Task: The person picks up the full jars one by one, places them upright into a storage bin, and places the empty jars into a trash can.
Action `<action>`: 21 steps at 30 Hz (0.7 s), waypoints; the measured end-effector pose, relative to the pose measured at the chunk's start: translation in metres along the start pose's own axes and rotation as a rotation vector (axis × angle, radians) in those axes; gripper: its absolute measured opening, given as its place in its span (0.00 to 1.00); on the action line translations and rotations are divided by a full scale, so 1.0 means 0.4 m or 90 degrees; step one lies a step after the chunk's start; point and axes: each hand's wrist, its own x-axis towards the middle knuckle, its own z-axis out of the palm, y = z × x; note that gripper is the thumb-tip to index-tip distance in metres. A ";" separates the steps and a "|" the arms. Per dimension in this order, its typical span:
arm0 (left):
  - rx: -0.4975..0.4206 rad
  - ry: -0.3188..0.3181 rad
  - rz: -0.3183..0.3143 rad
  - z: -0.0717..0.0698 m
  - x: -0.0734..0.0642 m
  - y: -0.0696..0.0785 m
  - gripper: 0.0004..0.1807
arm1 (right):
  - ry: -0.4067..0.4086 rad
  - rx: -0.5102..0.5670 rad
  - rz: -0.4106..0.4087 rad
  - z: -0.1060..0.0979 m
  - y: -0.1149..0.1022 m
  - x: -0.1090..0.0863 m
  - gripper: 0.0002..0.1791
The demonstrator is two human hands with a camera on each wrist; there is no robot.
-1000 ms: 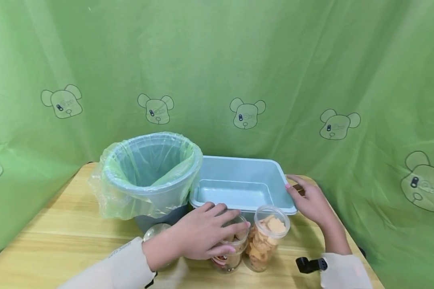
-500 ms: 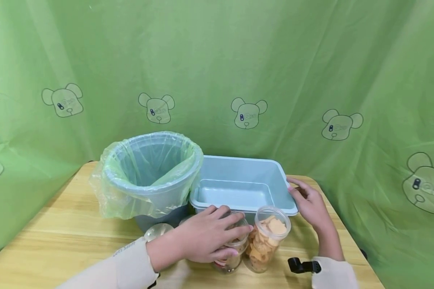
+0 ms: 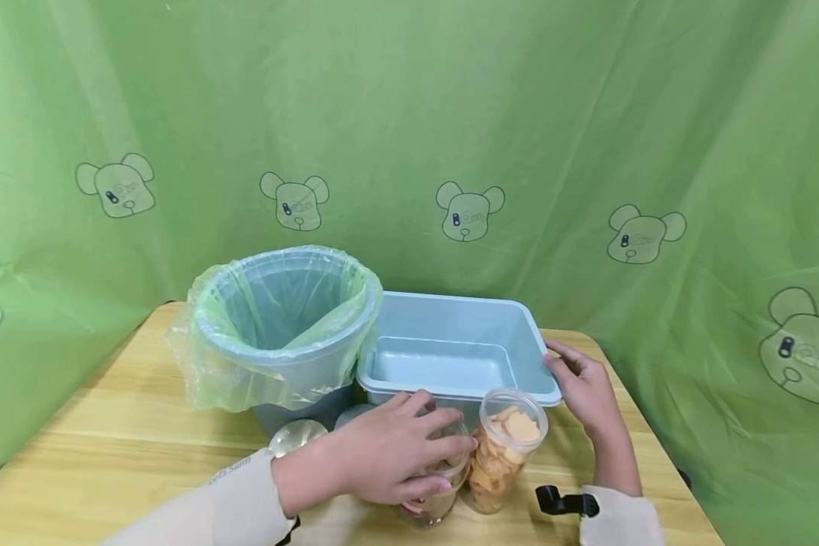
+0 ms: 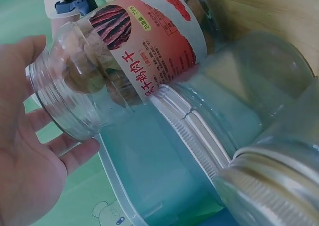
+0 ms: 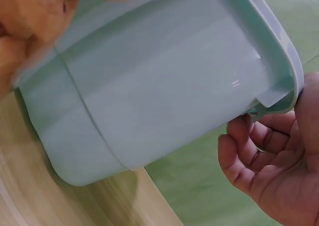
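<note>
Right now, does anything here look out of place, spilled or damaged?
One oddity: the red-labelled jar under the left hand shows a bare threaded neck, while the neighbouring jar wears a metal lid. The green liner also hangs loose and crumpled outside the bin. I see no spill.

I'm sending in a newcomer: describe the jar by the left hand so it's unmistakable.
Find the pale blue basin beside the bag-lined bin. On its near side, at the left hand, is the clear jar. Its red label sets it apart from the neighbouring tub of orange pieces.
</note>
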 end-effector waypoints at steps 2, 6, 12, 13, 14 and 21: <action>-0.007 0.006 0.008 -0.002 -0.001 -0.001 0.30 | -0.007 0.011 0.004 -0.001 0.000 0.000 0.29; -0.021 0.016 0.016 -0.003 -0.002 -0.002 0.30 | -0.018 0.030 0.015 -0.002 0.001 -0.002 0.30; -0.031 0.019 0.006 -0.004 -0.005 -0.004 0.29 | -0.017 0.033 0.015 -0.003 0.005 -0.004 0.30; -0.033 0.018 0.005 -0.004 -0.005 -0.004 0.30 | -0.017 0.034 0.013 -0.004 0.005 -0.003 0.30; -0.035 0.016 0.002 -0.005 -0.006 -0.005 0.30 | -0.017 0.035 0.010 -0.004 0.006 -0.002 0.30; -0.068 -0.003 0.001 -0.008 -0.004 -0.013 0.31 | -0.021 0.037 0.008 -0.004 0.007 -0.002 0.30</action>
